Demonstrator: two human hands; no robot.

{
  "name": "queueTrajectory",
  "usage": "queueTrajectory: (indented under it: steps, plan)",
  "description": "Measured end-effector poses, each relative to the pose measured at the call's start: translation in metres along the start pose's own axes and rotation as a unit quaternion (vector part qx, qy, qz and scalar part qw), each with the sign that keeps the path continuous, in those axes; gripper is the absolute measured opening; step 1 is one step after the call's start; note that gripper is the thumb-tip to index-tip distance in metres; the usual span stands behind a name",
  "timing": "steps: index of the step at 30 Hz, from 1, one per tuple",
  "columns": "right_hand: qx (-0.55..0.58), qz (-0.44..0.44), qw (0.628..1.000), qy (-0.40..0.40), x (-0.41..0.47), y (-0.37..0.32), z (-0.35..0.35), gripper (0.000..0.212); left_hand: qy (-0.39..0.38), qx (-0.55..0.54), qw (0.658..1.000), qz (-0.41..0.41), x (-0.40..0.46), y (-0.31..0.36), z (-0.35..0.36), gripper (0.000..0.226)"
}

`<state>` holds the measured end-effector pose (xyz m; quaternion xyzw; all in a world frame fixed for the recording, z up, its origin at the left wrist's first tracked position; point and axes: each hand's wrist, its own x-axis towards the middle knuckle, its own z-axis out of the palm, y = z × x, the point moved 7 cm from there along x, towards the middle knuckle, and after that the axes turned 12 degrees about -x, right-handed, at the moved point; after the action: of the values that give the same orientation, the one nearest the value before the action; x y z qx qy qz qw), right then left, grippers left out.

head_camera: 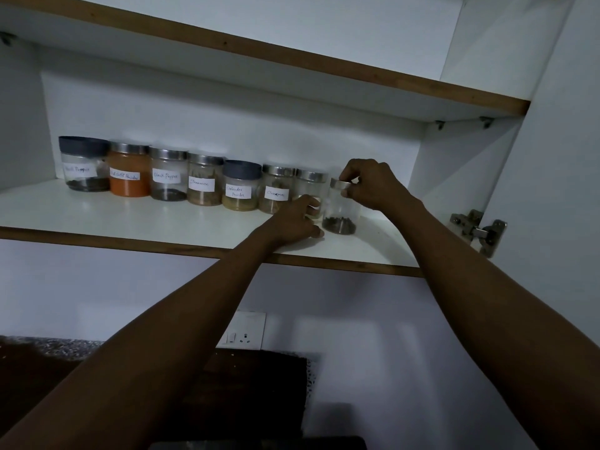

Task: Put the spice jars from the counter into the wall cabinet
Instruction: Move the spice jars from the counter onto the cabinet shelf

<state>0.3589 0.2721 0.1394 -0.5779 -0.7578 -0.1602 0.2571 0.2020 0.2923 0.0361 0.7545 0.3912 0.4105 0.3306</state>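
Observation:
Several labelled spice jars stand in a row on the white lower shelf (97, 212) of the wall cabinet, from a dark-lidded pepper jar (85, 164) at the left to a cinnamon jar (276, 190). At the row's right end stands a small clear jar (341, 212) with dark spice at its bottom. My right hand (373, 185) grips its metal lid from above. My left hand (295, 219) rests on the shelf and holds the base of the neighbouring steel-lidded jar (310, 186), partly hiding it.
An upper shelf (292, 60) with a wooden edge hangs close above the jars. The open cabinet door and its metal hinge (477, 230) are at the right. Below are a wall socket (242, 331) and a dark counter (48, 352).

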Motion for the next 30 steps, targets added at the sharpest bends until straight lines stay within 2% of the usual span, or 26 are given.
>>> queueTrajectory:
  steps: [6,8,11,13,17,22,30]
  plan:
    - [0.069,0.017,0.997,0.041,0.001,0.022,0.000,0.015,0.044,-0.011,0.997,-0.058,0.017,0.001,0.002,0.060]
    - [0.086,0.028,0.995,0.043,0.002,0.024,0.003,0.021,0.062,-0.029,0.995,-0.069,0.024,0.002,0.008,0.059]
    - [0.094,0.005,0.995,0.033,0.002,0.024,0.010,0.038,0.068,-0.029,0.995,-0.068,0.032,-0.001,0.017,0.061]
    - [0.101,-0.013,0.994,0.027,0.003,0.027,0.010,0.032,0.069,-0.030,0.995,-0.071,0.033,-0.003,0.018,0.066]
    - [0.126,-0.029,0.991,0.034,0.005,0.036,0.011,0.022,0.075,-0.013,0.995,-0.062,0.033,-0.004,0.017,0.060]
    - [0.133,-0.016,0.989,0.062,0.009,0.043,0.022,0.022,0.065,0.020,0.996,-0.055,0.033,-0.002,0.020,0.057]
    - [0.149,0.020,0.984,0.094,0.022,0.051,0.041,0.025,0.087,0.021,0.995,-0.052,0.034,-0.010,0.019,0.037]
